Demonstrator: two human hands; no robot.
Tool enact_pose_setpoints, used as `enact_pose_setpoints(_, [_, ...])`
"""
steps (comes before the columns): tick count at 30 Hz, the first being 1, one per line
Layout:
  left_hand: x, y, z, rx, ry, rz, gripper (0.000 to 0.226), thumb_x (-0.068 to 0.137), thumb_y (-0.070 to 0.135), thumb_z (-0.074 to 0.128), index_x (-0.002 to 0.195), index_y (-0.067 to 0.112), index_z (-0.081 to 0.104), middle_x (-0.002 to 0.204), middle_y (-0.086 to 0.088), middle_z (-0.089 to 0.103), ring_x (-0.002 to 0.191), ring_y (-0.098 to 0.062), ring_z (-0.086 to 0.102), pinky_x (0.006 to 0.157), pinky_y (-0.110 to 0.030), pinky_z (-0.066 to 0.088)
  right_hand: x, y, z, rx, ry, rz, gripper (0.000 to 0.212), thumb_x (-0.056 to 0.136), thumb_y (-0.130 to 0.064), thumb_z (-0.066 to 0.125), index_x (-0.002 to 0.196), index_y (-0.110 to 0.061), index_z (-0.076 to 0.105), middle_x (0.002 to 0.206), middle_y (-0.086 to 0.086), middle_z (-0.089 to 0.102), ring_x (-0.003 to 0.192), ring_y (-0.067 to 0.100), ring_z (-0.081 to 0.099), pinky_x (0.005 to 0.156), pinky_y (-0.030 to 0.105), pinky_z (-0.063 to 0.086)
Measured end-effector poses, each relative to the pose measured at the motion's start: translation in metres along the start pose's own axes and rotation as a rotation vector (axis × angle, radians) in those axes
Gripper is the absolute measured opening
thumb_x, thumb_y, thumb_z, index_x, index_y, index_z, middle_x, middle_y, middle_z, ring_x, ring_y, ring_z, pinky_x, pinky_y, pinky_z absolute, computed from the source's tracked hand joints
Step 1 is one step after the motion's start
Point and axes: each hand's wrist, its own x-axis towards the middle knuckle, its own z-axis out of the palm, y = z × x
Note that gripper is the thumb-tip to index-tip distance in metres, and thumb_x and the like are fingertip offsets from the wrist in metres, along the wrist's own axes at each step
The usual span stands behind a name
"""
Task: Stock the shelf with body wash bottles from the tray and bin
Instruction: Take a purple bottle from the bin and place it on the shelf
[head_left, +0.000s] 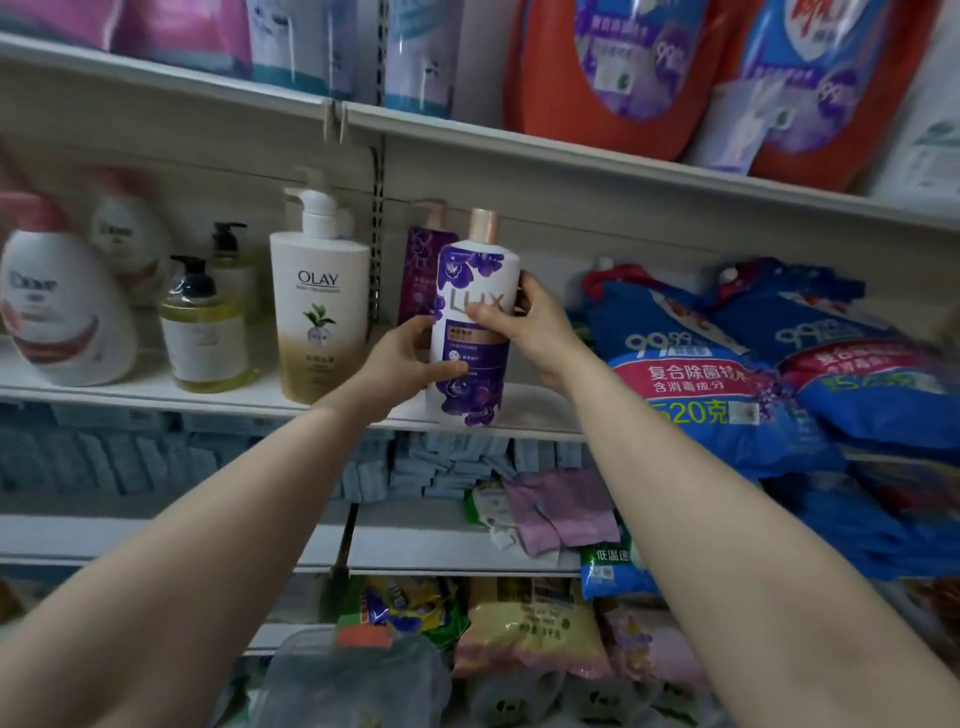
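Head view: both hands (410, 358) around Lux bottle (470, 332)

Lux bottle (470, 332) was glossy white plastic with a shiny purple label and a pinkish metallic-looking cap (484, 223). Olay bottle (318, 312) looked like smooth plastic too, more satin. The soap bottle (205, 332) was clear plastic. Shelf (218, 400) looked like matt painted metal, and the blue bags (727, 384) were crinkly, shiny plastic film.

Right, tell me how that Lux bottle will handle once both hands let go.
The Lux bottle is tall and narrow, so probably tippy near the shelf edge. Its glossy wrap looks slippery; the left hand and right hand both grip it. Likely rigid plastic.
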Motion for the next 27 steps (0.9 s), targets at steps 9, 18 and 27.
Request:
enact_pose_setpoints(9, [0.024, -0.017, 0.022, 0.019, -0.001, -0.005, 0.065, 0.075, 0.017, 0.082, 0.131, 0.025, 0.05, 0.117, 0.005, 0.066, 0.107, -0.013, 0.064, 0.092, -0.046, 0.055, 0.014, 0.026, -0.017, -0.038, 0.026, 0.016, 0.056, 0.075, -0.027, 0.085, 0.123, -0.03, 0.056, 0.122, -0.005, 0.067, 0.117, 0.017, 0.061, 0.101, 0.048, 0.052])
enact_pose_setpoints(18, [0.027, -0.026, 0.031, 0.049, 0.001, 0.019, 0.069, 0.077, 0.018, 0.08, 0.137, 0.026, 0.048, 0.122, 0.006, 0.065, 0.112, -0.012, 0.062, 0.096, -0.044, 0.053, 0.013, 0.039, -0.022, -0.037, 0.058, 0.042, 0.063, 0.072, -0.034, 0.086, 0.125, -0.034, 0.053, 0.124, -0.004, 0.066, 0.115, 0.015, 0.062, 0.098, 0.044, 0.054])
enact_pose_setpoints(27, [0.016, -0.025, 0.038, 0.14, 0.104, 0.06, 0.07, 0.076, 0.016, 0.08, 0.138, 0.027, 0.049, 0.127, 0.006, 0.063, 0.117, -0.012, 0.059, 0.099, -0.045, 0.05, -0.013, 0.055, -0.015, -0.071, 0.026, 0.125, 0.074, 0.082, -0.004, 0.078, 0.144, -0.013, 0.039, 0.124, -0.002, 0.057, 0.108, 0.011, 0.057, 0.079, 0.016, 0.048])
